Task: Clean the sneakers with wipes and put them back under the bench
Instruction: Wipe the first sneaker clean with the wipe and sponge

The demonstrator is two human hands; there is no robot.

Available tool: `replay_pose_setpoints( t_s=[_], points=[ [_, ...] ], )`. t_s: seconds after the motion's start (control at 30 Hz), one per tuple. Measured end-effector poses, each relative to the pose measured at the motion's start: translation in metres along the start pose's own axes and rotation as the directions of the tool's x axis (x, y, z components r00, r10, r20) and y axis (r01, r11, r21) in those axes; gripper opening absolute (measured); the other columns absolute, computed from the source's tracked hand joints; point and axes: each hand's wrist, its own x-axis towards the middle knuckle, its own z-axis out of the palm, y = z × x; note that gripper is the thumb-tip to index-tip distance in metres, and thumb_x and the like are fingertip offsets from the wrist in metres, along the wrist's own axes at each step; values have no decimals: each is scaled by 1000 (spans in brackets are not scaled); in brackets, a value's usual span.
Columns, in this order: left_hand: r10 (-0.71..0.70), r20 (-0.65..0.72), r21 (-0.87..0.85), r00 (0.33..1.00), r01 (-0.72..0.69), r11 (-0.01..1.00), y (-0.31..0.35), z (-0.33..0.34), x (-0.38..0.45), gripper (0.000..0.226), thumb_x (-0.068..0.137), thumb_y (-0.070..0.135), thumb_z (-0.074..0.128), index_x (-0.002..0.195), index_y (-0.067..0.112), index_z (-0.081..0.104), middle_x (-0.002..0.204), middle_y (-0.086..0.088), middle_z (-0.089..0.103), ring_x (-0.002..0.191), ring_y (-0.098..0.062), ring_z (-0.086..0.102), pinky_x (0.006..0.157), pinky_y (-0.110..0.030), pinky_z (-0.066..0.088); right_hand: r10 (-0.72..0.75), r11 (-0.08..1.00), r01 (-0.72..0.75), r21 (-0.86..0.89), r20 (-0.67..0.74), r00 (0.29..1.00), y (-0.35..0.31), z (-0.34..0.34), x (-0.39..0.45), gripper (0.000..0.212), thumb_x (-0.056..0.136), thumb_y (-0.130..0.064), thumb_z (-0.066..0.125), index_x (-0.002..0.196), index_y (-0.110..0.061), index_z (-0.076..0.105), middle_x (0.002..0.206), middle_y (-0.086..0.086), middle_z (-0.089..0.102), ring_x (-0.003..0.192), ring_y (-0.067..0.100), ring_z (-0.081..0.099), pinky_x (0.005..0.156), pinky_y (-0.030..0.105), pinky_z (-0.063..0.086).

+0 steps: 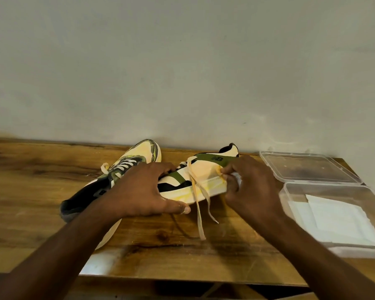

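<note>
Wiping step: on the worktop, left hand grips the sneaker lying on its side; right hand pinches a wipe against its sole. Next, probably rub toward the heel.

Two sneakers, two hands, one wipe box

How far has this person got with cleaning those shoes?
Done: both sneakers are up on the wooden bench and the wipes box is open. In hand: the left hand steadies the near sneaker while the right hand rubs a wipe on its yellow-stained sole. Left: the far sneaker, then both back underneath.
</note>
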Motion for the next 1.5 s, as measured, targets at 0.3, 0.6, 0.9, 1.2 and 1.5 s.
replay_pose_setpoints(
  t_s=[0.3,0.6,0.9,1.2,1.5],
  points=[
    [20,-6,14,1000,-20,1000,-6,6,2,115,41,98,60,141,41,55,126,21,66,111,-8,63,96,-37,55,192,978,-179,107,-128,973,20,-9,11,20,80,-4,78,89,-21,75,88,-11,72,85,10,67,78,39,59],
    [96,-114,127,989,-81,989,-2,20,-2,105,48,94,63,137,40,55,114,19,70,100,-11,67,87,-35,54,251,963,-243,118,-59,966,38,-28,26,17,82,-5,79,85,-22,78,82,-18,71,85,4,66,81,30,56],
    [242,-80,382,967,-195,904,21,41,-3,101,66,79,63,153,39,31,134,17,63,125,-12,59,127,-47,15,501,855,-510,96,106,859,75,-58,26,24,75,4,78,75,-20,77,73,-1,74,77,22,71,71,41,60],
    [378,-158,509,912,-253,822,4,68,19,104,58,58,82,147,25,40,146,0,58,134,-23,57,124,-64,22,589,765,-624,158,219,778,81,-62,24,24,78,12,71,76,-10,77,73,12,74,68,27,67,54,34,49],
    [207,-396,325,895,-75,943,24,87,30,113,66,0,87,158,21,27,155,-13,32,127,-34,54,84,-44,60,532,800,-592,103,335,778,63,-61,17,13,78,6,70,70,-3,73,61,8,72,53,18,68,48,30,48]
  ],
)
